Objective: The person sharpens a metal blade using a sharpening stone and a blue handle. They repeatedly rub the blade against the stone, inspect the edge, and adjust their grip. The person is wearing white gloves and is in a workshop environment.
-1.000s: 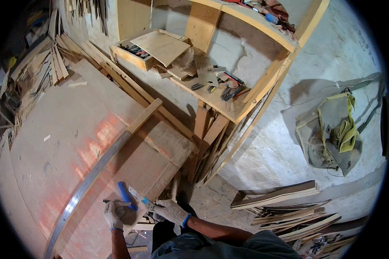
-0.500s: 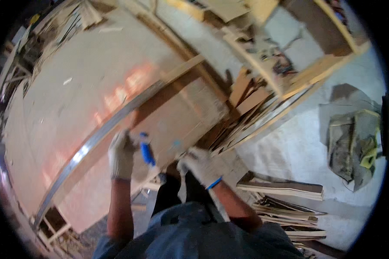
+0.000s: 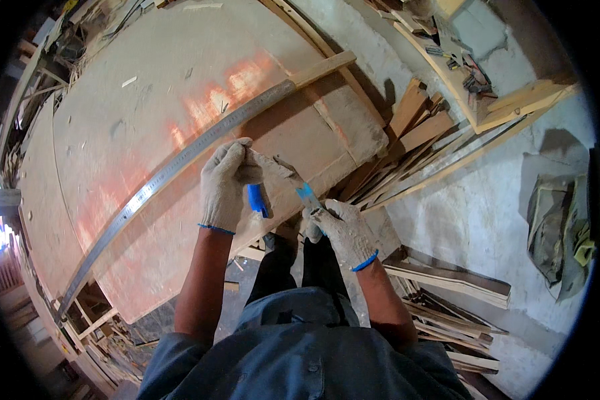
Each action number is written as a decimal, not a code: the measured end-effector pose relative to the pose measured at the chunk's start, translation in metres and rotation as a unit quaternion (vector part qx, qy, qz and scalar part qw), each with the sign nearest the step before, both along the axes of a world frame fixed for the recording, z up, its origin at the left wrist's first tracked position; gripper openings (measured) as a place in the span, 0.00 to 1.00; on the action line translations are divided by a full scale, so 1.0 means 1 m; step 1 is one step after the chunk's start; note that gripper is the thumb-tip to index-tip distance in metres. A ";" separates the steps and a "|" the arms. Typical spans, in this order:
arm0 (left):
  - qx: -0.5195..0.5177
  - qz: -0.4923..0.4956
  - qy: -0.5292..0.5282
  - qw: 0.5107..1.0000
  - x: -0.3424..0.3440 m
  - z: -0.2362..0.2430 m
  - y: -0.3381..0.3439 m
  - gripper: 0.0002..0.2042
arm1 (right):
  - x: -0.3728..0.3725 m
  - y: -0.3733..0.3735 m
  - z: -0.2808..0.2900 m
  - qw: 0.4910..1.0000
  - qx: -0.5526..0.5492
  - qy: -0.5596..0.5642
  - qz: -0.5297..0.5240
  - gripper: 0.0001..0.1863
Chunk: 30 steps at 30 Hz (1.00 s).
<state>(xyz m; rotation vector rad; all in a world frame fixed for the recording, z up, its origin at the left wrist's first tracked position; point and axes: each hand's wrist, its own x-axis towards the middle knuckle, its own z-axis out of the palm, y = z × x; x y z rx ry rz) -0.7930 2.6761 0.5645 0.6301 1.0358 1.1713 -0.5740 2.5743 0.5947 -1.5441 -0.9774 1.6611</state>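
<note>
White knit gloves cover both my hands, out over the near edge of a large board tabletop. My left hand (image 3: 223, 183) is raised, thumb and forefinger pinched at a thin, pale piece between the hands. Just beside its fingers shows a blue handle-like thing (image 3: 257, 200); whether the hand grips it is unclear. In my right hand (image 3: 343, 232), closed, is a narrow tool with a light-blue band (image 3: 307, 193), its far end pointing up towards the left fingers. A long metal ruler (image 3: 160, 180) lies across the tabletop beyond my left hand, along a wooden strip (image 3: 325, 69).
The tabletop (image 3: 140, 100) carries red-orange stains and small scraps. Wood offcuts (image 3: 413, 127) lean off its right end, near a wooden frame (image 3: 520, 103) with tools. More strips (image 3: 457, 283) are stacked at lower right. Dark cloth (image 3: 557, 227) hangs at far right.
The view has shifted and steadied. My left hand has risen and moved closer to the right hand. The right hand stays closed on the narrow tool.
</note>
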 end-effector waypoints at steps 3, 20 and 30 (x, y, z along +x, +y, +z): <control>0.001 0.000 0.049 0.999 -0.003 -0.002 -0.007 0.14 | -0.003 -0.003 -0.002 0.999 -0.002 -0.018 0.042 0.14; 0.001 -0.078 0.152 0.985 -0.021 -0.006 -0.022 0.14 | -0.001 -0.014 -0.010 0.997 -0.003 -0.015 0.080 0.15; 0.015 -0.077 0.221 0.972 0.003 -0.008 -0.026 0.14 | 0.011 -0.013 -0.016 0.997 -0.035 -0.001 0.070 0.14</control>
